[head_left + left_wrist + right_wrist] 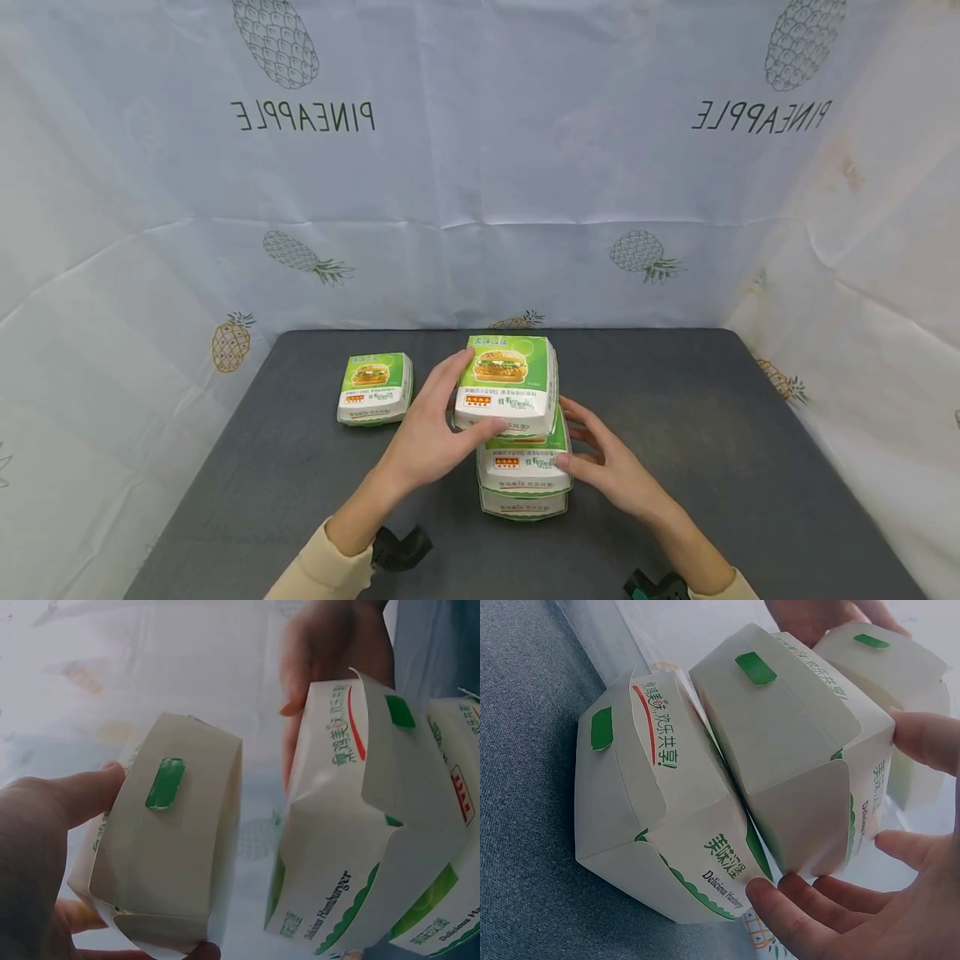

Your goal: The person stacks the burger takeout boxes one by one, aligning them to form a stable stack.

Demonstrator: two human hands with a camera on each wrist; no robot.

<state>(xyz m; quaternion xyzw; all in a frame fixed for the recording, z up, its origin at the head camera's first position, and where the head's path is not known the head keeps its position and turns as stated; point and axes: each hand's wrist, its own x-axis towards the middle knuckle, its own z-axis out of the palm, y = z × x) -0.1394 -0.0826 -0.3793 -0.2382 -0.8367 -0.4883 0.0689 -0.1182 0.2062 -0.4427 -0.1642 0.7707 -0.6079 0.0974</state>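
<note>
A pineapple-print cloth [480, 179] rises behind the stack, and the dark tabletop [247, 492] spreads beneath it. The stack of two hamburger boxes [527, 477] is the landmark, its upper box resting flat on the lower. Above the stack, apart from it, hangs the raised hamburger box [501, 375]; to the stack's left stands the separate hamburger box [375, 385]. The left hand [426, 437] has its grip clamped on the raised hamburger box, thumb at the front, fingers round the left side. At the stack's right side, the right hand [611, 465] touches the upper box, its grip loose and fingers apart. The boxes look like thin folded card: probably light, stiff at the creases, easily dented, slightly slick. Opposite walls near the corners should suit a gentle hold, clear of the small green tab [166, 784].
</note>
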